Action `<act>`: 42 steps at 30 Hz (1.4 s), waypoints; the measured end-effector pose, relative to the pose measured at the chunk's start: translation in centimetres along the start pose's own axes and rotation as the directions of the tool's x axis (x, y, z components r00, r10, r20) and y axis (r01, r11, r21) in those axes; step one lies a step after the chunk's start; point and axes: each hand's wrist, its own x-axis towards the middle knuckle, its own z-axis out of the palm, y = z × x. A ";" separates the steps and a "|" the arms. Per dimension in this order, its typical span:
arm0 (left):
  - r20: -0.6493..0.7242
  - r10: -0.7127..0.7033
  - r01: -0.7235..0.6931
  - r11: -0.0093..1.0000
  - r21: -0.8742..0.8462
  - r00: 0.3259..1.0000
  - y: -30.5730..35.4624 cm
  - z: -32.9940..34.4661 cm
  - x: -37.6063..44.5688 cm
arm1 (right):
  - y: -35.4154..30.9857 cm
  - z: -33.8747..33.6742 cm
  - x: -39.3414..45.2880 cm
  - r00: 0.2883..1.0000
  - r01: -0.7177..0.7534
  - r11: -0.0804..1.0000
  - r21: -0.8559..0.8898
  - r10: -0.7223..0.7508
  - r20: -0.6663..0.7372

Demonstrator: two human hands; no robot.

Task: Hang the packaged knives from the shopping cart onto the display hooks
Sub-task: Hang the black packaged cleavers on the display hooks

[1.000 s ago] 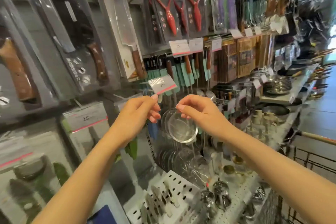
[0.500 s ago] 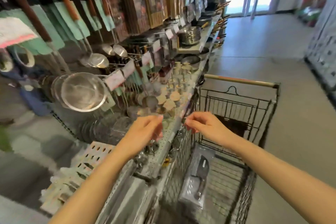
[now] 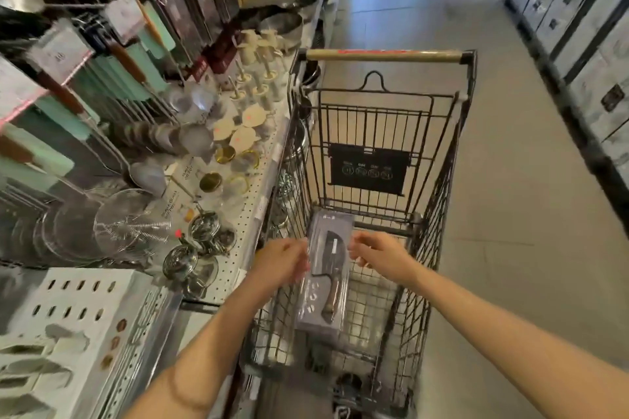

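Head view: both hands (image 3: pixel 282 264) (image 3: pixel 381 257) flank packaged knife (image 3: pixel 325 279) in cart (image 3: pixel 439 214); fingers' hold unclear, label unreadable

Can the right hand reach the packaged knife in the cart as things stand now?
Probably yes. The right hand is already over the shopping cart, beside the packaged knife, with nothing between them. The left hand is at the package's other edge and does not block it.
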 end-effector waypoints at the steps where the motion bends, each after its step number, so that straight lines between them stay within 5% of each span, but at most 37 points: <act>1: 0.025 -0.005 0.005 1.000 0.004 1.000 -0.6 0.4 1.5 | 0.7 0.2 0.8 1.000 -0.016 1.000 0.009 0.016 -0.013; 8: 0.088 -0.082 0.080 0.996 0.031 0.993 -4.0 3.0 11.1 | 6.3 2.0 6.6 0.987 -0.134 0.989 0.058 0.139 -0.080; 12: 0.014 -0.140 0.139 0.987 0.085 0.990 -6.8 4.2 16.0 | 10.0 3.8 10.2 0.966 -0.219 0.973 0.075 0.227 -0.123; 18: -0.102 -0.182 0.196 0.969 0.151 0.978 -10.9 6.4 21.5 | 15.6 7.1 15.1 0.884 -0.412 0.903 0.123 0.428 -0.186; 28: -0.098 -0.240 0.252 0.959 0.132 0.966 -18.7 11.6 26.8 | 23.1 11.9 20.4 0.716 -0.655 0.743 0.140 0.669 -0.201; 35: -0.084 -0.293 0.304 0.935 0.182 0.952 -21.3 12.7 28.3 | 25.6 14.1 22.3 0.646 -0.678 0.633 0.373 0.756 -0.110; 42: -0.107 -0.406 0.419 0.895 0.153 0.907 -22.0 12.9 28.9 | 26.0 14.1 22.4 0.647 -0.633 0.562 0.533 0.761 -0.034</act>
